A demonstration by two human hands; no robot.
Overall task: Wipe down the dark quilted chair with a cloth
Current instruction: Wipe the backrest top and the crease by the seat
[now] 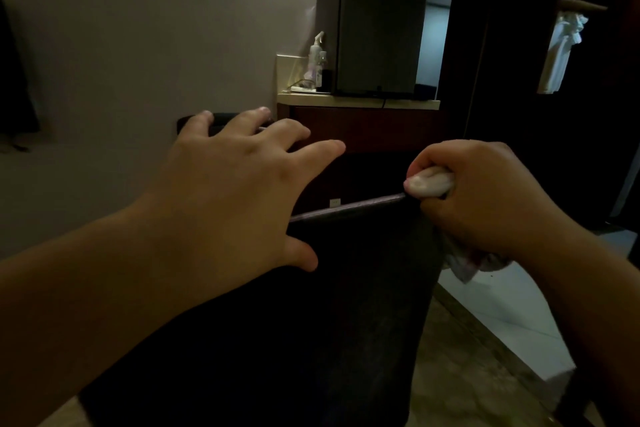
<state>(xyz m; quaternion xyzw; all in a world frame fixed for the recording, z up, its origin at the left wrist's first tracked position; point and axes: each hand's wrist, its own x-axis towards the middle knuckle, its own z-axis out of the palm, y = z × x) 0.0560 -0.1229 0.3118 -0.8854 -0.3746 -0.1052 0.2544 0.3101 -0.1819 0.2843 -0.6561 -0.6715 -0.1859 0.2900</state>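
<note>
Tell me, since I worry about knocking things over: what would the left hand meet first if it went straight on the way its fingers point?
Probably the dark chair edge under the left hand fingertips; depth is unclear.

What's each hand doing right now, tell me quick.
Left hand: open, fingers spread over the chair.
Right hand: closed around the cloth at the chair's top edge.

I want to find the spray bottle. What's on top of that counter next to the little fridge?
On the counter beside the fridge stands a spray bottle among small, unclear items. The fridge hides whatever is behind it.
</note>
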